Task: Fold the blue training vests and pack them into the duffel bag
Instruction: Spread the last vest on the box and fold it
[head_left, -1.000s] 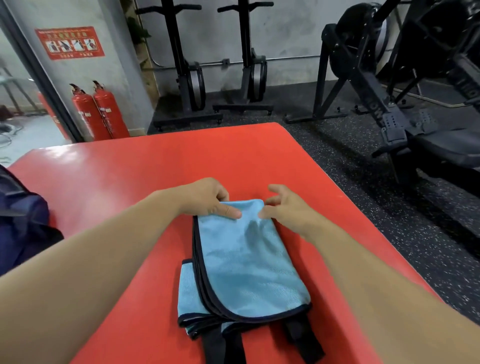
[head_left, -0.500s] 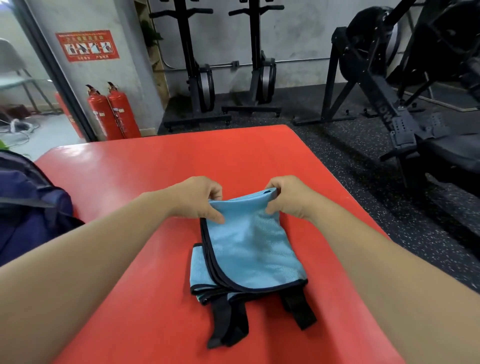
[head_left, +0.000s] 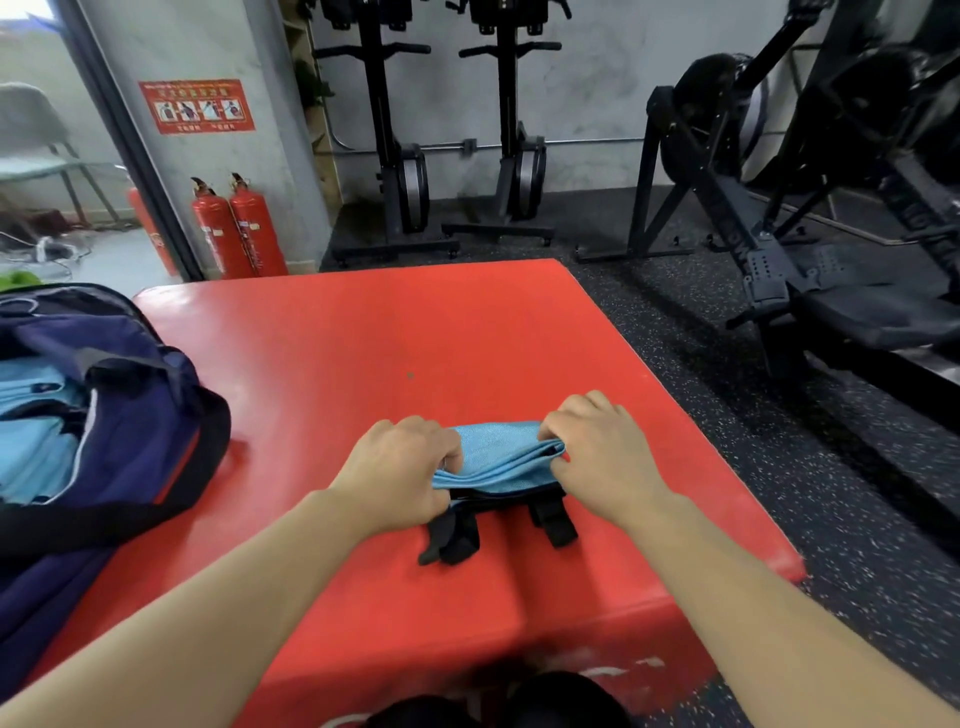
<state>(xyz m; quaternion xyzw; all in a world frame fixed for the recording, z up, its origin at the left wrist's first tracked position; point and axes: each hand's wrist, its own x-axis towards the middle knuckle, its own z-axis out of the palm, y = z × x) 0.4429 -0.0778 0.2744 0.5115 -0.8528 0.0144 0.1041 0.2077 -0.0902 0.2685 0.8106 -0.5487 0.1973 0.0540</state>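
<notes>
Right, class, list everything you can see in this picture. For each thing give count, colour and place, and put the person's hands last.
training vest: one, light blue with black straps, on the platform, part folded
platform: one, red, centre
duffel bag: one, navy, open, at the platform's left side
folded vests: count unclear, light blue, inside the duffel bag
fire extinguishers: two, red, on the floor by the wall, beyond the platform
wall sign: one, red, above the fire extinguishers
upright machines: two, black, against the back wall
gym machine: at least one, black, right
left hand: one, grips the training vest's left end
right hand: one, grips its right end
</notes>
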